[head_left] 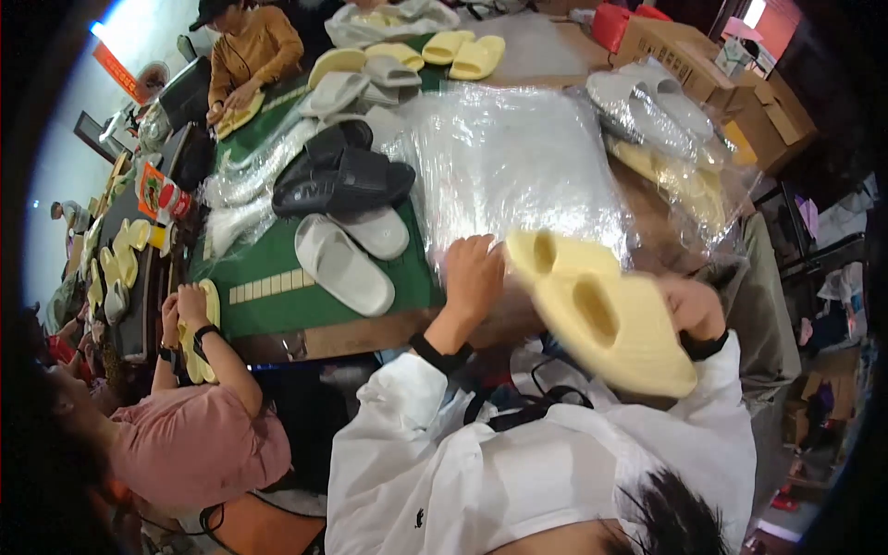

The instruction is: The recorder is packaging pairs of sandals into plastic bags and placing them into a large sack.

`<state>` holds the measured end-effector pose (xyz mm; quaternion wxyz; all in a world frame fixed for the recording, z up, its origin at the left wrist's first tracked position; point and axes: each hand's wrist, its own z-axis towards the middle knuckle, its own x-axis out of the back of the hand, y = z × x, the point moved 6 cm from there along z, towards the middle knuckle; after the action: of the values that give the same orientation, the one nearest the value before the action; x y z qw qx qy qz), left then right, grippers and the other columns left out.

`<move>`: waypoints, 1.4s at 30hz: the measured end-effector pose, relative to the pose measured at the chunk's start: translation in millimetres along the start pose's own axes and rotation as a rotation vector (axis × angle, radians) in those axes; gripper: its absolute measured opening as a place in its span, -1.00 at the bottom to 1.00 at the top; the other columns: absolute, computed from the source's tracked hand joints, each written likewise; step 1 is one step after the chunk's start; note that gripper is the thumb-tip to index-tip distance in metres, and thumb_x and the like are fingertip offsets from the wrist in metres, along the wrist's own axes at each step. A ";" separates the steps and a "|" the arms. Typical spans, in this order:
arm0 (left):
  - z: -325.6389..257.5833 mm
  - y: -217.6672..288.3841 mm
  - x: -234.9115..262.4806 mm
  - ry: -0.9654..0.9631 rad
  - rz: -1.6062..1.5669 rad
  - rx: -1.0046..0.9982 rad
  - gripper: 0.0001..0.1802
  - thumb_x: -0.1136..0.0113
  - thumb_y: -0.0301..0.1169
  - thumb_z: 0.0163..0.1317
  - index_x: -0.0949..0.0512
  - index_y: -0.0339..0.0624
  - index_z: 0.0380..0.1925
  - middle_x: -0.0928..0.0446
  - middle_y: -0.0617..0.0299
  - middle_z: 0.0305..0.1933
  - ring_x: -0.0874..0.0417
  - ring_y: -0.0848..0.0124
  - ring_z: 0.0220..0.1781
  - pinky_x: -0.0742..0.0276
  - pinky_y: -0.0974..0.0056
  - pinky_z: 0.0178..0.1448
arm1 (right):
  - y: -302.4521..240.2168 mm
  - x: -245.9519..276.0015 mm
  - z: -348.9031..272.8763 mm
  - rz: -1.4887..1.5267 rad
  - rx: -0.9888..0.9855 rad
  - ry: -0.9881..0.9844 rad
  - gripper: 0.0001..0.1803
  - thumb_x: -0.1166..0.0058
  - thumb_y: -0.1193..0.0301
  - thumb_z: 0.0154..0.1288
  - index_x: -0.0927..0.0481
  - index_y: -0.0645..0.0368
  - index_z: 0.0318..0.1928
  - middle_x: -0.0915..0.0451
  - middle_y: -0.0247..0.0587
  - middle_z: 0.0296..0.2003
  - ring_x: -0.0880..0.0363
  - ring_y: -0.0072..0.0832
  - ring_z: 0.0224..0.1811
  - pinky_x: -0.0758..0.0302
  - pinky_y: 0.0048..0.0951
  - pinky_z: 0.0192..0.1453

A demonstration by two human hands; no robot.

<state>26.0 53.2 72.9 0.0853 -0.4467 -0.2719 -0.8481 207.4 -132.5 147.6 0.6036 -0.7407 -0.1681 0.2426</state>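
Note:
My right hand [696, 307] grips a pair of pale yellow slippers [638, 319] at their right side. The pair is tilted, and its nearer slipper is smeared by motion. My left hand [476, 276] is at the near edge of a stack of clear plastic bags [518, 157], just left of the slippers. Its fingers are curled, and whatever they pinch is hidden. Left of the stack, on the green mat [407, 277], lie a grey-white pair of slippers [347, 268] and a black pair [342, 176].
Bagged grey slippers [652, 102] and bagged yellow slippers [684, 190] lie right of the stack. Cardboard boxes [675, 55] stand behind them. A person in pink [194, 435] at my left and another across the table [254, 55] handle yellow slippers. More slippers [476, 57] line the far side.

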 end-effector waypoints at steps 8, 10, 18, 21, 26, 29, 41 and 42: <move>10.8 -9.1 23.0 0.253 -0.224 0.149 -0.69 0.00 -0.47 0.22 -0.49 -0.16 -0.01 -0.39 -0.03 0.14 -0.40 -0.03 0.13 -0.33 0.05 0.18 | -14.1 -51.6 42.1 -0.045 0.020 -0.054 -0.36 -0.06 0.49 0.21 -0.15 0.34 0.28 -0.17 -0.08 0.26 -0.05 -0.38 0.34 0.00 -0.35 0.36; 10.7 -10.7 29.7 0.300 -0.379 0.158 -0.67 0.01 -0.50 0.23 -0.48 -0.14 0.02 -0.38 -0.02 0.16 -0.43 -0.03 0.10 -0.39 0.07 0.13 | -30.5 -49.1 46.1 -0.108 0.045 0.046 -0.38 -0.05 0.47 0.21 -0.18 0.33 0.26 -0.22 -0.06 0.23 -0.09 -0.35 0.33 -0.04 -0.35 0.35; 18.4 13.8 30.8 0.183 -0.406 0.108 -0.48 -0.10 -0.56 0.09 -0.41 -0.14 0.13 -0.32 -0.03 0.23 -0.34 0.04 0.24 -0.31 0.15 0.23 | -25.7 -21.0 46.5 -0.888 -0.158 0.543 -0.62 -0.02 0.30 0.17 -0.52 0.37 -0.12 -0.33 0.02 0.11 -0.46 -0.08 -0.09 -0.39 -0.29 0.00; 19.0 14.6 36.7 0.199 -0.496 0.122 -0.52 -0.02 -0.56 0.18 -0.37 -0.17 0.15 -0.27 -0.05 0.26 -0.28 0.04 0.28 -0.25 0.15 0.28 | -29.4 -18.7 48.3 -0.857 -0.196 0.646 -0.60 -0.04 0.31 0.14 -0.49 0.35 -0.08 -0.34 0.01 0.11 -0.44 -0.06 -0.04 -0.38 -0.26 0.03; 24.2 27.2 49.7 0.217 -0.494 0.071 -0.61 0.11 -0.49 0.32 -0.35 -0.21 0.16 -0.27 -0.08 0.26 -0.30 0.04 0.28 -0.19 0.16 0.31 | -37.5 -16.3 48.0 -0.908 -0.104 0.834 -0.62 -0.07 0.33 0.12 -0.51 0.30 -0.08 -0.37 0.04 0.05 -0.42 -0.04 -0.03 -0.38 -0.24 0.02; 23.8 40.1 47.4 0.137 -0.447 -0.011 -0.56 0.04 -0.53 0.24 -0.38 -0.11 0.16 -0.19 -0.07 0.31 -0.20 -0.03 0.33 -0.15 0.09 0.34 | -26.3 -9.7 54.4 -1.088 -0.149 0.916 -0.63 -0.09 0.30 0.13 -0.53 0.28 -0.10 -0.42 0.09 -0.12 -0.43 -0.03 -0.08 -0.39 -0.23 0.00; 22.8 79.2 41.3 -0.086 -0.437 -0.309 -0.47 -0.06 -0.55 0.13 -0.42 0.11 0.14 -0.11 0.02 0.36 -0.09 -0.04 0.39 -0.11 0.06 0.37 | -25.5 69.4 120.8 -1.255 -0.164 1.202 -0.78 -0.09 0.37 0.04 -0.53 0.28 -0.34 -0.38 0.09 -0.24 -0.40 -0.01 -0.11 -0.33 -0.04 -0.05; 21.0 80.5 41.4 -0.124 -0.472 -0.349 -0.48 -0.06 -0.55 0.14 -0.42 0.11 0.14 -0.11 0.03 0.37 -0.11 -0.02 0.38 -0.11 0.06 0.37 | -28.7 74.8 132.6 -1.259 -0.150 1.194 -0.78 -0.09 0.37 0.04 -0.53 0.28 -0.34 -0.38 0.09 -0.24 -0.40 -0.01 -0.11 -0.33 -0.04 -0.05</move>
<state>47.9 1.1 146.7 -0.2090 -0.4299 -0.2230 -0.8496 196.0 22.0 143.4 0.5623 -0.5513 -0.2171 -0.5769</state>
